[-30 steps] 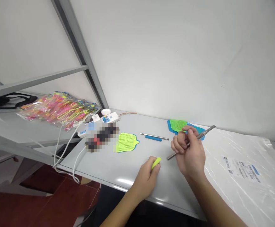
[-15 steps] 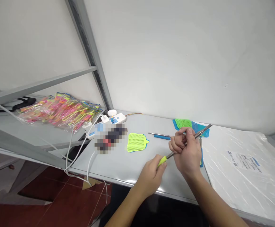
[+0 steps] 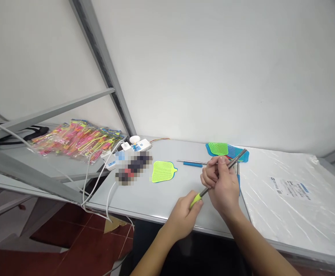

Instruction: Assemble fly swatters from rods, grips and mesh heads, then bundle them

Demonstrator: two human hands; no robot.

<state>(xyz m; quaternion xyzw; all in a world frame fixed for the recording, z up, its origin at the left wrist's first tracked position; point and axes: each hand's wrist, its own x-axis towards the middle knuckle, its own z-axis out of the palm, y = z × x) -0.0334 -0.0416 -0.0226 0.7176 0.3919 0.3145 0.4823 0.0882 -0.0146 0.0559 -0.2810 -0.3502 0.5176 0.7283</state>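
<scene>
My left hand (image 3: 184, 214) is closed around the yellow-green grip of a metal fly swatter handle (image 3: 203, 192). Higher up, the fingers of my right hand (image 3: 220, 184) wrap the same shaft, which slants up to the right and pokes out past the thumb. Left of my hands, a yellow-green swatter head (image 3: 164, 171), blue along its edge, lies flat on the table. Just behind my right hand are a metal rod with a blue grip (image 3: 192, 164) and a stack of green and blue swatter heads (image 3: 218, 148). My right hand partly hides more blue-gripped rods (image 3: 238, 178).
White power strips (image 3: 140, 145) with cables stand at the back left beside a blurred-out dark item (image 3: 134, 168). Bagged pink and yellow items (image 3: 81, 140) lie on the left shelf. A plastic-wrapped white package (image 3: 296, 207) covers the right side. Grey shelf posts (image 3: 104, 73) rise at left.
The view has shifted slightly, so the table items sit a little further left. Both hands keep their hold on the fly swatter handle, with little visible change in grip.
</scene>
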